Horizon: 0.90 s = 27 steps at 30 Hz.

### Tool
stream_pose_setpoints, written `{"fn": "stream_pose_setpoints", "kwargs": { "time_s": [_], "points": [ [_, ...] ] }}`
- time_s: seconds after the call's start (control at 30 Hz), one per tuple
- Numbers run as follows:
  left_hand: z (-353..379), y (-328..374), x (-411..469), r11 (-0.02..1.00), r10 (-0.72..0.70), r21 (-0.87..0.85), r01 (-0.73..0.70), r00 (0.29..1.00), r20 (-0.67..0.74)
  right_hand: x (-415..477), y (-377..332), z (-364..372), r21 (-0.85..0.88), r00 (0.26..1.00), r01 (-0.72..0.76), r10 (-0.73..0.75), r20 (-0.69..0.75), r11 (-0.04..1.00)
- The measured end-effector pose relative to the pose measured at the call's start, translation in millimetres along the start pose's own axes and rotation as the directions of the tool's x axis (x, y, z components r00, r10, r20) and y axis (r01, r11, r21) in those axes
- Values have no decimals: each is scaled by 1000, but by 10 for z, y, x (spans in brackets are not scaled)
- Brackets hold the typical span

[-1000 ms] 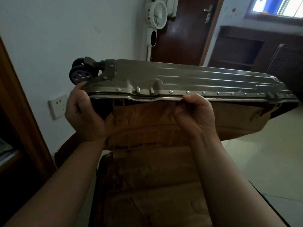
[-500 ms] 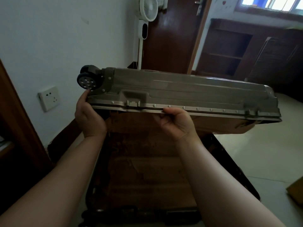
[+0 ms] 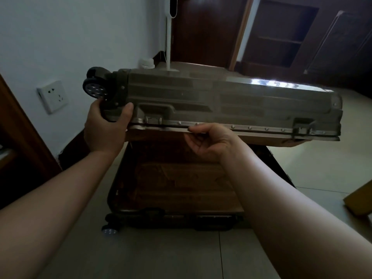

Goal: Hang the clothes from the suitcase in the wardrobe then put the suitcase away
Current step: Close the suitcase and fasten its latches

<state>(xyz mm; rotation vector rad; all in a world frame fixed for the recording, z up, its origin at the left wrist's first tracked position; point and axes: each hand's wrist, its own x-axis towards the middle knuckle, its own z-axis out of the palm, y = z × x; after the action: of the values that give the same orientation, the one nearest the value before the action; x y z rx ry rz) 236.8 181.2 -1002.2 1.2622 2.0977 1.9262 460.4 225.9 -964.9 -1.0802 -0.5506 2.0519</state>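
In the head view we see the suitcase (image 3: pixel 181 188) lying open on the floor (image 3: pixel 181 256), close to the floor's left edge where it meets the white wall. Its base half lies flat, with brown lining showing inside. One small wheel (image 3: pixel 109 231) sits at the base's near left corner.

The lid (image 3: pixel 221 99) is raised above the base and tilted, its grey ribbed shell facing us and its metal rim along the lower edge. Both of our hands are on it.

Our left hand (image 3: pixel 106 129) grips the lid's left corner. The thumb lies across the outer shell, and the fingers curl round the corner just beneath the black wheel (image 3: pixel 94 88) mounted there. Our right hand (image 3: pixel 213 143) has its fingers curled and pinches the metal rim near the middle of the lid's long edge, knuckles towards us. Both forearms reach up from the bottom of the view, one on each side of the base.

On the wall to the left of the lid is a white socket (image 3: pixel 52 96). Behind the lid a white fan pole (image 3: pixel 168 47) stands at the floor's far edge, beside a dark wooden door (image 3: pixel 203 27). Dark shelves (image 3: pixel 281 33) stand to the right of the door. A cardboard box (image 3: pixel 360 200) lies at the floor's right edge, well apart from the suitcase.
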Motion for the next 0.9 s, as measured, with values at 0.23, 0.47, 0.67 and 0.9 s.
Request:
{"fn": "stream_pose_setpoints", "kwargs": {
  "time_s": [0.23,0.47,0.67,0.9],
  "points": [
    [89,-173,-219,998,-47,38,44,995,93,68,183,-188,33,996,-78,79,-34,996],
    [143,-424,-504,994,-60,101,43,982,177,106,488,-414,64,987,-102,109,-116,993],
    [118,-655,-647,988,-53,157,17,971,233,203,729,-567,-45,968,-181,170,-185,982],
    [65,-998,-868,980,-61,201,-12,934,353,306,1016,-780,-133,948,-245,209,-242,960]
  ]
}}
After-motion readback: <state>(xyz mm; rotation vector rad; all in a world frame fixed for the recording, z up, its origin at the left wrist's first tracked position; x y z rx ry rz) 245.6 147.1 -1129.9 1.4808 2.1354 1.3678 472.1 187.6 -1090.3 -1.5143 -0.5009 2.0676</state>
